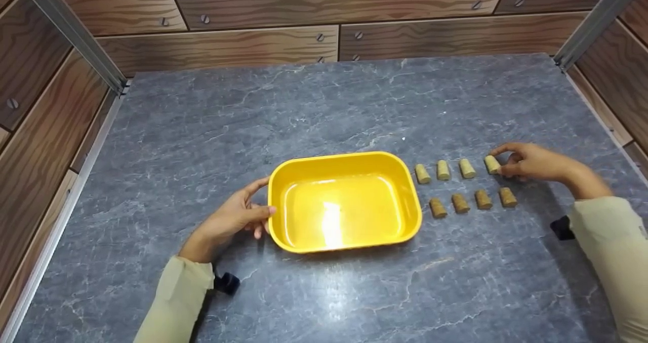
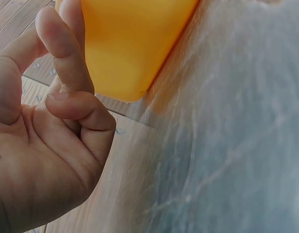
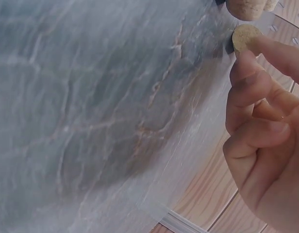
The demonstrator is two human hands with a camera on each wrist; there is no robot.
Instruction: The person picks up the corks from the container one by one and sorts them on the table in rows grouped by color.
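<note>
A yellow rectangular plastic tub [image 1: 298, 196] stands on the table. My left hand [image 1: 229, 220] holds the tub by its left end, the thumb over the rim and the other fingers against the outer wall; the tub's side also shows in the left wrist view. Right of the tub lie two rows of tapered cork stoppers, a paler back row [image 1: 443, 170] and a browner front row [image 1: 460, 203]. At the right end of the back row my right hand [image 1: 547, 165] pinches a pale cork stopper [image 1: 491, 164] between thumb and fingers. Its round end faces the right wrist view.
The grey marbled table [image 1: 324, 105] reaches to wood-patterned walls [image 1: 283, 4] at the back and both sides. Metal posts [image 1: 76, 34] rise at the two back corners. Dark wrist devices [image 1: 227, 284] sit by both cuffs.
</note>
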